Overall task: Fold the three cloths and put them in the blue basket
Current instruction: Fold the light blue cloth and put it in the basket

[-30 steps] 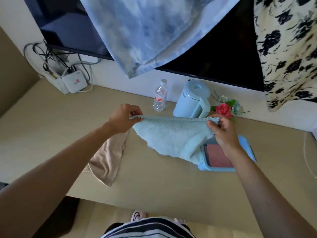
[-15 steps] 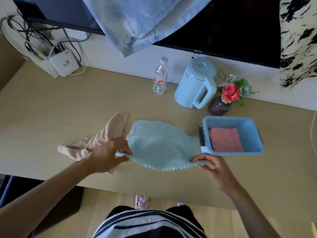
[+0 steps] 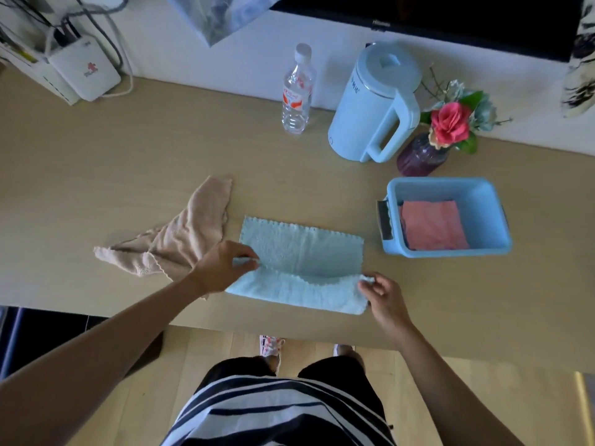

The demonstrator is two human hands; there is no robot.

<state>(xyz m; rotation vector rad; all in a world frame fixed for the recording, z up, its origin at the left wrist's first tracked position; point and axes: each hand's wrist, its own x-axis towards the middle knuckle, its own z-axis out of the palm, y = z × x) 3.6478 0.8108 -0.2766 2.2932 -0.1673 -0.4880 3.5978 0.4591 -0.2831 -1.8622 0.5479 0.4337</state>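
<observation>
A light blue cloth (image 3: pixel 299 249) lies on the table, its near edge turned up and over toward the far side. My left hand (image 3: pixel 222 268) pinches the near left corner of that cloth. My right hand (image 3: pixel 383 294) pinches the near right corner. A beige cloth (image 3: pixel 180 239) lies crumpled to the left, partly under my left wrist. The blue basket (image 3: pixel 483 217) stands to the right of the blue cloth, with a folded pink cloth (image 3: pixel 431 225) lying flat inside it.
Along the wall stand a plastic water bottle (image 3: pixel 296 91), a pale blue kettle (image 3: pixel 373 104) and a purple vase with a red flower (image 3: pixel 428 149). A white router box with cables (image 3: pixel 85 70) sits at the back left. The table's near edge (image 3: pixel 306 336) runs just below my hands.
The blue cloth went from hanging in the air between my hands to lying on the table. Both hands now lift its near edge toward the far side.
</observation>
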